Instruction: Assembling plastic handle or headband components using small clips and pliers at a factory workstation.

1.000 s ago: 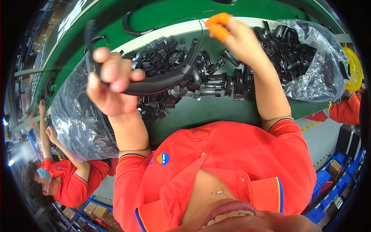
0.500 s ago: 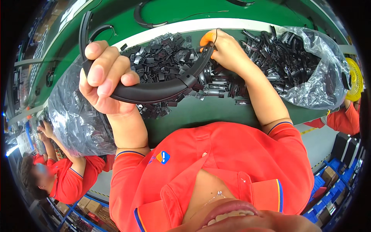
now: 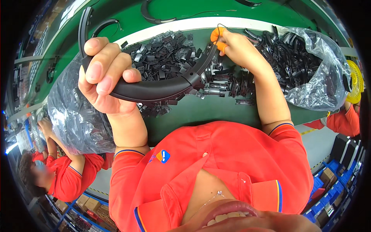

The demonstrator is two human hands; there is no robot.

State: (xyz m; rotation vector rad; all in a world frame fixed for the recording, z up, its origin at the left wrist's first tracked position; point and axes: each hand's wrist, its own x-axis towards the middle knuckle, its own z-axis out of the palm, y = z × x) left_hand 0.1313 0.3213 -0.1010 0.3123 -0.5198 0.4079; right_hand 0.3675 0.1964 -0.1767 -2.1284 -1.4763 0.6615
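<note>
A black curved headphone headband (image 3: pixel 158 91) is held up over the worktable, bowed toward me. My left hand (image 3: pixel 108 73) has its fingers wrapped around the left part of it, and the far left arm sticks up past the knuckles. Beside the right end is my right hand (image 3: pixel 241 48), with orange finger cots on its fingertips. Its fingers are pinched at a thin dark wire (image 3: pixel 219 28) that loops up from that end. The exact grip is partly hidden by the fingers.
Small black plastic pieces (image 3: pixel 166 58) are heaped behind the headband. Curved black parts (image 3: pixel 284 62) spill from a clear bag (image 3: pixel 328 81) at right. Another bulging bag (image 3: pixel 77 120) stands left. Further headbands (image 3: pixel 148 15) lie on the green surface beyond. A co-worker (image 3: pixel 73 174) sits at left.
My right hand has moved a little right, off the headband's end, baring that tip and more of the wire. My left hand and the headband have hardly moved.
</note>
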